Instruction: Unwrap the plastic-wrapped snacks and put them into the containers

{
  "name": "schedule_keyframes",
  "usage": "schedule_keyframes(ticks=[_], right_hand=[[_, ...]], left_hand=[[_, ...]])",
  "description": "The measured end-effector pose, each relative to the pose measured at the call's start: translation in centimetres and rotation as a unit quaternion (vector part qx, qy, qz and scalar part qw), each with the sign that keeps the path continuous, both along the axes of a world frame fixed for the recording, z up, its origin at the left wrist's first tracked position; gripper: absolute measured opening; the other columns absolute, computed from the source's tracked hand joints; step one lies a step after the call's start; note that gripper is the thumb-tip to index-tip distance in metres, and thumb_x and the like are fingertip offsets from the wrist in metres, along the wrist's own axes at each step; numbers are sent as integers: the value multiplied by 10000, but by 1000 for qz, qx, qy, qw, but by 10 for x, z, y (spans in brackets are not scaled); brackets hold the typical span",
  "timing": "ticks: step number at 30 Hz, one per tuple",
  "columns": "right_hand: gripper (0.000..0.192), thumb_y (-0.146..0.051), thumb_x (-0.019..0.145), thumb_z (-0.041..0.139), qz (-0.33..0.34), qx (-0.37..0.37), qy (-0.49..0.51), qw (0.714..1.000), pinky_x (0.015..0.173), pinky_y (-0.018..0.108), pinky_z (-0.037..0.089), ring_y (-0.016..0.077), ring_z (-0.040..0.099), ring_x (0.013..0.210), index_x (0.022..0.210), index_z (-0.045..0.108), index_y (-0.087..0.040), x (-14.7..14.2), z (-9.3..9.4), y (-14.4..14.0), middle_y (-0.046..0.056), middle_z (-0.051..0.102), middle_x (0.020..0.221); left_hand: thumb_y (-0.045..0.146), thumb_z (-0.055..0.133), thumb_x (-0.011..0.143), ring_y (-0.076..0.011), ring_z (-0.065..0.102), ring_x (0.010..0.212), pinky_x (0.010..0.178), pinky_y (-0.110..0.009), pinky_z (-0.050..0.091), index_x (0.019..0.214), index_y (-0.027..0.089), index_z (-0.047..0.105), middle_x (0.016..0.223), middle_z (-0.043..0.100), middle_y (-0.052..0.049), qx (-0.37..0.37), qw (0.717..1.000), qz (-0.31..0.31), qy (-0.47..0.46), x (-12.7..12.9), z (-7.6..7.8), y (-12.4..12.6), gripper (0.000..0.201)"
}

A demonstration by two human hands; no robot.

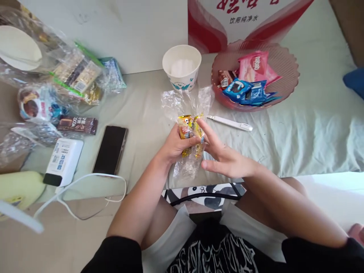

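My left hand (174, 145) grips a clear plastic bag (186, 104) that holds yellow-wrapped snacks (188, 129), in front of me above the pale green sheet (307, 129). My right hand (224, 157) touches the same bag from the right, with its fingers spread and the fingertips on the yellow wrappers. Just behind the bag stands a white paper cup (182, 68). A pink scalloped plate (287, 66) at the back right carries pink, blue and brown snack packets.
A white pen-like stick (230, 123) lies right of the bag. A black phone (110, 149), a white power bank (63, 161) with its cable (93, 185) and a heap of bagged snacks (71, 76) are at the left. A red-and-white box (241, 19) stands behind.
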State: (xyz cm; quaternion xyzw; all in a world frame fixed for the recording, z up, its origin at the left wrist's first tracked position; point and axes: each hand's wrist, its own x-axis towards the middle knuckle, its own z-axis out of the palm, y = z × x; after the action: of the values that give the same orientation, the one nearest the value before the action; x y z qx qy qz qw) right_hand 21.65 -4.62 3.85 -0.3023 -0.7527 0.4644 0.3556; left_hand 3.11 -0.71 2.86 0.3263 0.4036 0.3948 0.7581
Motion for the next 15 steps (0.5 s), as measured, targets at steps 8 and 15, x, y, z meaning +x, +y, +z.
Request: schedule_keyframes(ticks=[8,15], right_hand=[[744,-456,939,718,-177,-140,34,974,946,402,674,250,766,1133,1609,422,-326,32,-3,11,122,698,1386],[351,-483,970,643,-138,-111,45,983,1106,465,585,247,719,1227,1225,765,-277,12,-22,22,76,758,1310]], left_hand=[[400,986,600,-206,745,755,747,-368,621,1088,212,656,947,773,-36,11,999,-42,31,-2,-1,-6,618],[329,974,631,-246,730,911,908,-406,586,1137,214,695,940,748,-42,62,977,-191,64,-4,-3,-5,589]])
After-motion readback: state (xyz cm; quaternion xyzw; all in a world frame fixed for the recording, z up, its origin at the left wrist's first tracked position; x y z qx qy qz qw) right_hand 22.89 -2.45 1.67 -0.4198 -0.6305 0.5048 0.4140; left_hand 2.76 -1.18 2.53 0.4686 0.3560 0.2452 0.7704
